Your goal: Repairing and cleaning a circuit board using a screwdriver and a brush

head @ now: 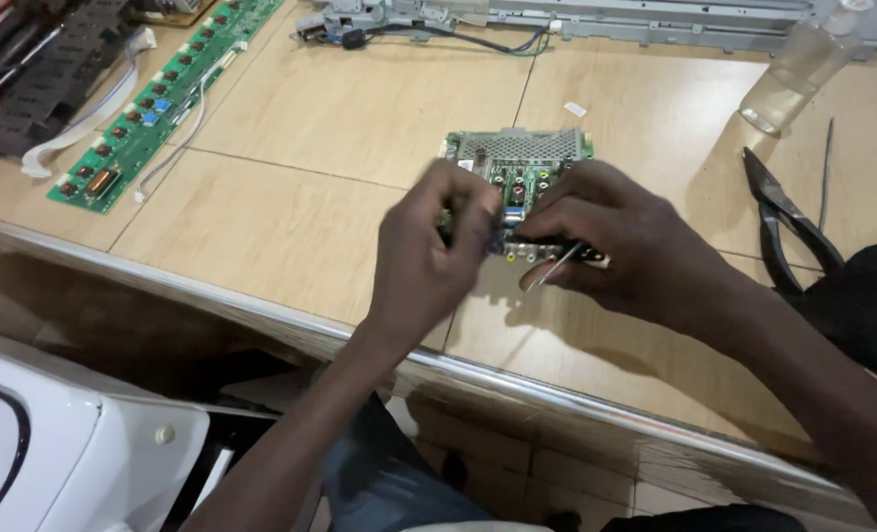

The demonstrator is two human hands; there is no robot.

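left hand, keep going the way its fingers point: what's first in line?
Probably the green circuit board: the left hand points up and right and already seems to touch its near edge, opposite the right hand. Depth is unclear.

My left hand [424, 261] and right hand [621, 241] are bare, with no gloves, rings or watch. Both forearms are bare up to the frame edge, no sleeves showing. Below the bench edge I wear dark grey-blue trousers [384, 483], creased over the thigh.
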